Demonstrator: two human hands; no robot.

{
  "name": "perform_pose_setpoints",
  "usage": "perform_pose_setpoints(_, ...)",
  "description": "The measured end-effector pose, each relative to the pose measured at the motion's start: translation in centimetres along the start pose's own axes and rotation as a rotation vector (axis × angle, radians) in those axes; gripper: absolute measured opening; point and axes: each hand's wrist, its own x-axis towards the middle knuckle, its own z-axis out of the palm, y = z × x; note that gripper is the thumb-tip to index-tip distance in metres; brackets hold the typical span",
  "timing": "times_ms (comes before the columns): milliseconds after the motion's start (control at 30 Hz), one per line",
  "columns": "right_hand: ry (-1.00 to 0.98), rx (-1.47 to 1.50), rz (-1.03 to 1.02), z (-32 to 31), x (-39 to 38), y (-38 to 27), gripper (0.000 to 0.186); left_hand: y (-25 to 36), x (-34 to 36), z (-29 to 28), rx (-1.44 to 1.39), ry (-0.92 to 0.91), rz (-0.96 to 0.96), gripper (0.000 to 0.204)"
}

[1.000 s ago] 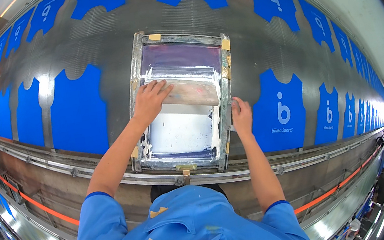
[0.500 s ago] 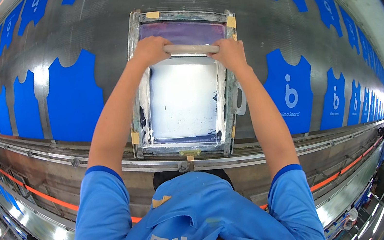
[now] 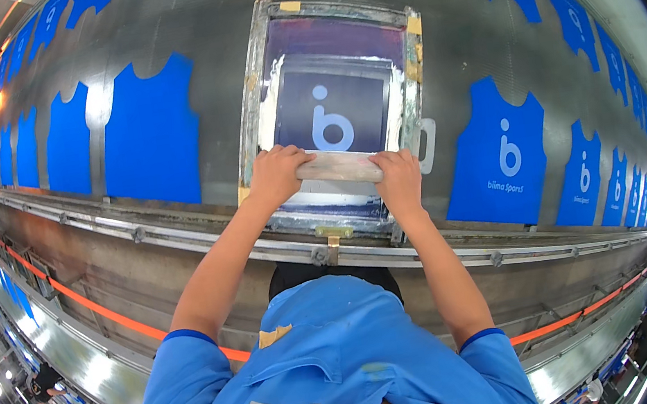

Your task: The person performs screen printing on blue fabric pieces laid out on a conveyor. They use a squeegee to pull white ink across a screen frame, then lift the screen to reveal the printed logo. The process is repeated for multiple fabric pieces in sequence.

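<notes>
Both hands grip a pale squeegee (image 3: 339, 167), one at each end, with its bar lying across the near part of a screen-printing frame (image 3: 259, 70). My left hand (image 3: 279, 177) wraps its fingers over the left end. My right hand (image 3: 399, 181) is closed round the right end. Beyond the squeegee, the dark mesh (image 3: 354, 94) shows a pale round mark with a dot above it. White ink (image 3: 278, 97) streaks the mesh's sides. The squeegee's blade and whatever lies under the frame are hidden.
The frame rests on a long grey table. Plain blue vest-shaped fabric pieces (image 3: 151, 135) lie to the left; pieces with white marks (image 3: 495, 157) lie to the right. A metal rail (image 3: 470, 245) runs along the near edge, with an orange strip (image 3: 107, 311) below it.
Both hands have drawn the squeegee from the frame's far part toward me. White ink that covered the mesh has been swept back, uncovering the dark area and its pale mark.
</notes>
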Motion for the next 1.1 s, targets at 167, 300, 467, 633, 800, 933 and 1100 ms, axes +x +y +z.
perform_pose_setpoints(167, -0.019, 0.006, -0.013, 0.4, -3.2, -1.3, 0.043, 0.6, -4.0, 1.0, -0.014, -0.034, -0.017, 0.054)
perform_pose_setpoints(300, -0.209, -0.008, -0.026, -1.6, -4.9, -2.1, 0.037, 0.8, -5.4, -0.6, -0.005, -0.186, 0.006, 0.05)
perform_pose_setpoints(467, -0.257, -0.038, 0.069, -3.3, 2.8, -0.1, 0.024, -1.3, 3.6, -3.1, -0.126, -0.385, 0.012, 0.036)
perform_pose_setpoints(633, -0.077, -0.056, 0.045, -6.0, 17.8, 6.1, 0.029, -2.3, 19.0, -7.3, -0.046, -0.146, 0.072, 0.036)
perform_pose_setpoints(800, 0.139, 0.179, 0.209, -6.0, 25.6, 9.6, 0.045, -6.1, 33.7, -10.3, -0.004, -0.356, 0.05, 0.041)
perform_pose_setpoints(933, 0.287, 0.157, 0.541, -2.9, 22.2, 16.9, 0.04, -6.7, 39.1, -6.6, -0.101, -0.359, 0.065, 0.041)
perform_pose_setpoints(1100, 0.149, 0.661, 0.783, 1.0, 13.4, 20.1, 0.029, -1.9, 33.4, -3.6, -0.055, -0.324, -0.002, 0.046)
